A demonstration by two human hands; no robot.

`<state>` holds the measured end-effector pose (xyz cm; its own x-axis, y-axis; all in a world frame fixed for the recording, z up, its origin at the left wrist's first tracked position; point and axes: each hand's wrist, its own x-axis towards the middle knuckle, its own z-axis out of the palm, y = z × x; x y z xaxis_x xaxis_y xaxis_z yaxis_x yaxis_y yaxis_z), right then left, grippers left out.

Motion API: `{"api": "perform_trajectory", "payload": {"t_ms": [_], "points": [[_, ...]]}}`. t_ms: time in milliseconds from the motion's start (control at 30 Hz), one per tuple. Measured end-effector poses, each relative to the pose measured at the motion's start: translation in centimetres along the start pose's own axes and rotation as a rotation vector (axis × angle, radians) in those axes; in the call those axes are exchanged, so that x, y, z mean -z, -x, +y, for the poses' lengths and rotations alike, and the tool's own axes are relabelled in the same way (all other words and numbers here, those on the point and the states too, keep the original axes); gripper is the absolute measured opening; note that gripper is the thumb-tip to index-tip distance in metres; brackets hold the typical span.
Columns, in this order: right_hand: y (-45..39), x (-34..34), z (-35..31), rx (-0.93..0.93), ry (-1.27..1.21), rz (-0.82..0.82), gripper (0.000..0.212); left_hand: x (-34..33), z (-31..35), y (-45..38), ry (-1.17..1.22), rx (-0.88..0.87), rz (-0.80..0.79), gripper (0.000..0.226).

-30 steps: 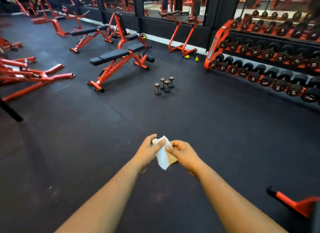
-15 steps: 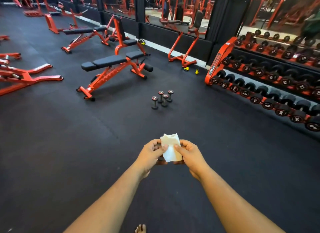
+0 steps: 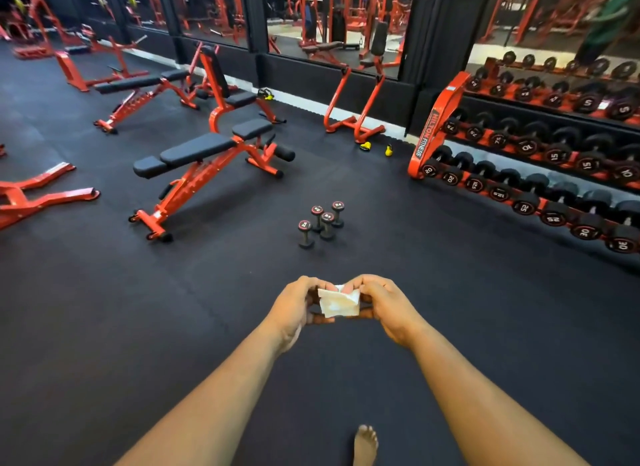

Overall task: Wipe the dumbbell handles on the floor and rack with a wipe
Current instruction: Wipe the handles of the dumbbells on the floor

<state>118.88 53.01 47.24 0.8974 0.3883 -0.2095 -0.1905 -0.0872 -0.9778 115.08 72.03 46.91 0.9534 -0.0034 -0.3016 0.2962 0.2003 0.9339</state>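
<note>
A white wipe (image 3: 338,303) is stretched between both hands in front of me. My left hand (image 3: 295,306) pinches its left edge and my right hand (image 3: 384,304) pinches its right edge. Several small black dumbbells (image 3: 322,223) stand upright on end on the dark floor ahead of my hands. At the right, a red rack (image 3: 426,138) carries rows of black numbered dumbbells (image 3: 524,207) on two tiers.
A red adjustable bench (image 3: 204,153) stands left of the floor dumbbells, with more benches (image 3: 138,84) behind it. A red stand (image 3: 353,119) and yellow objects (image 3: 365,146) sit by the mirrored wall. My bare foot (image 3: 365,445) shows at the bottom.
I have moved closer to the floor dumbbells and the rack. Both hands have spread the wipe out wider between them, and my foot has come into view.
</note>
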Motion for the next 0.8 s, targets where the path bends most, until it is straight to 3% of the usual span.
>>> {"api": "perform_trajectory", "payload": {"t_ms": [100,167,400,533,700,800], "points": [[-6.5,2.3,0.1,0.047,0.076,-0.008,0.019,0.1,1.2,-6.3,-0.101,-0.061,0.004,0.017],[-12.0,4.5,0.0,0.070,0.142,-0.012,0.018,-0.1,2.0,-11.5,-0.138,-0.066,0.001,0.023],[-28.4,9.2,-3.2,0.033,0.263,-0.072,0.053,1.3,5.8,-26.5,-0.168,-0.030,0.097,0.044],[-37.8,10.4,-2.9,0.022,0.369,-0.099,0.043,3.1,7.0,-35.1,-0.165,0.000,0.147,0.037],[-50.0,10.6,-2.7,-0.002,0.505,-0.043,0.033,7.5,8.1,-47.8,-0.398,0.028,0.199,0.011],[-58.0,10.6,-2.6,-0.037,0.569,-0.015,0.013,10.9,9.4,-56.5,-0.550,0.029,0.126,0.007]]}}
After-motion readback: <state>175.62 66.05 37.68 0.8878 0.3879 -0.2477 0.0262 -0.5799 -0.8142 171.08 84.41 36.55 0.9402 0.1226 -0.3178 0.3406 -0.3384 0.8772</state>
